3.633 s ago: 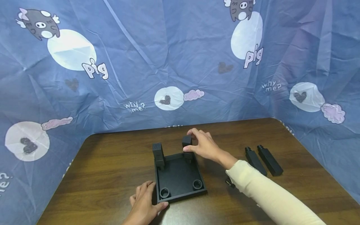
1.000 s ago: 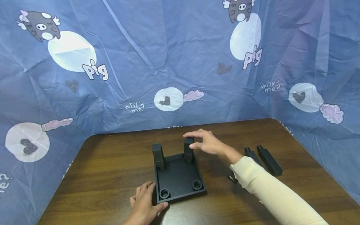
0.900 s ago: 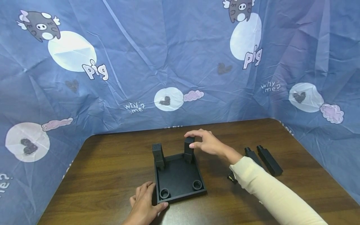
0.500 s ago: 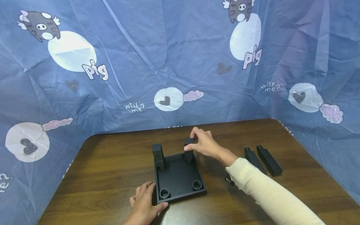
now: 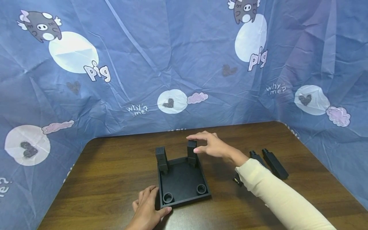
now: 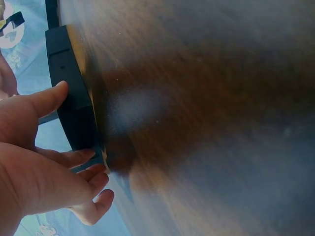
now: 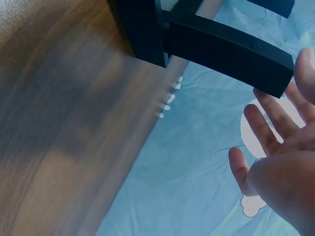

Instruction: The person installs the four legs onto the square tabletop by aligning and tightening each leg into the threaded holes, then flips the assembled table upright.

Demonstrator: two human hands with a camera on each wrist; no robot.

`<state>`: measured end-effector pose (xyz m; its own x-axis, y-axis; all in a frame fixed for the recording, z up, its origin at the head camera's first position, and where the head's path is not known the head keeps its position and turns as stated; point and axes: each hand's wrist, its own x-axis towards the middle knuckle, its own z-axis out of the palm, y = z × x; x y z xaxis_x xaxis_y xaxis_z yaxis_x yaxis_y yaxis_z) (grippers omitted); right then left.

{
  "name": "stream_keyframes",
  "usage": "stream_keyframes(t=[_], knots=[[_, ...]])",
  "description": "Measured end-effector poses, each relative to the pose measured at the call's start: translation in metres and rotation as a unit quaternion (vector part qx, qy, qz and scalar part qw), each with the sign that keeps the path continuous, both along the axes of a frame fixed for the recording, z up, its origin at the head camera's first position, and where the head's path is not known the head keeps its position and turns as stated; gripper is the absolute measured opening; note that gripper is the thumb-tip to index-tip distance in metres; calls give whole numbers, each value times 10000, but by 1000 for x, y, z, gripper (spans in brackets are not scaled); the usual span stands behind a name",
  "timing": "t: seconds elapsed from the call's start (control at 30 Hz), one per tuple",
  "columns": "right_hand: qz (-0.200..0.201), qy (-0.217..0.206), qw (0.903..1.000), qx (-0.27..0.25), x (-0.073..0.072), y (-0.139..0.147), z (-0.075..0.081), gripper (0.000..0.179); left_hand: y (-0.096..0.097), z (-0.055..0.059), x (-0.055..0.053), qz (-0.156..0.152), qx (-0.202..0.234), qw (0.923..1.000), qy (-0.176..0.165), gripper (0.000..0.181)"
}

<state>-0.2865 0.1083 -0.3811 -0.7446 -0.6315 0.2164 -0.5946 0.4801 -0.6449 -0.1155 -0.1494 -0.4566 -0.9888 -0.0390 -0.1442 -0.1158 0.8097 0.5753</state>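
A shallow black square base (image 5: 184, 182) with raised edges lies on the wooden table, with one upright square leg (image 5: 162, 156) at its far left corner. At the far right corner stands another black leg (image 5: 192, 150), its top between the thumb and index finger of my right hand (image 5: 214, 146). The right wrist view shows that leg (image 7: 231, 54) with the thumb and fingertips at its end. My left hand (image 5: 146, 207) holds the base's near left corner, thumb on the front edge and fingers along the side. Two round threaded sockets (image 5: 168, 202) show at the near corners.
Two loose black legs with threaded ends lie to the right, one whole (image 5: 275, 163) and one partly behind the sleeve (image 5: 256, 156). A small black item with a yellowish part (image 5: 237, 179) lies beside the sleeve. A blue printed cloth (image 5: 178, 64) hangs behind the table.
My right hand has rolled back and forth around the far right leg, its index finger now reaching across the top. That leg has turned slightly. My left hand and the base have stayed put.
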Motion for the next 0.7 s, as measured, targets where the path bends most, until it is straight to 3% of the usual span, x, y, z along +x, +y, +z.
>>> stream_keyframes(t=[0.13, 0.3, 0.57, 0.7], knots=[[-58, -101, 9999, 91, -1, 1, 1, 46, 0, 0, 0, 2, -3, 10000, -14, 81], [-212, 21, 9996, -167, -1, -2, -2, 42, 0, 0, -1, 30, -13, 10000, -85, 81], [-933, 273, 9946, -369, 0, -12, -12, 36, 0, 0, -1, 10, -15, 10000, 20, 80], [-998, 280, 9937, -420, 0, -11, -13, 38, 0, -1, -2, 34, -54, 9999, -103, 82]])
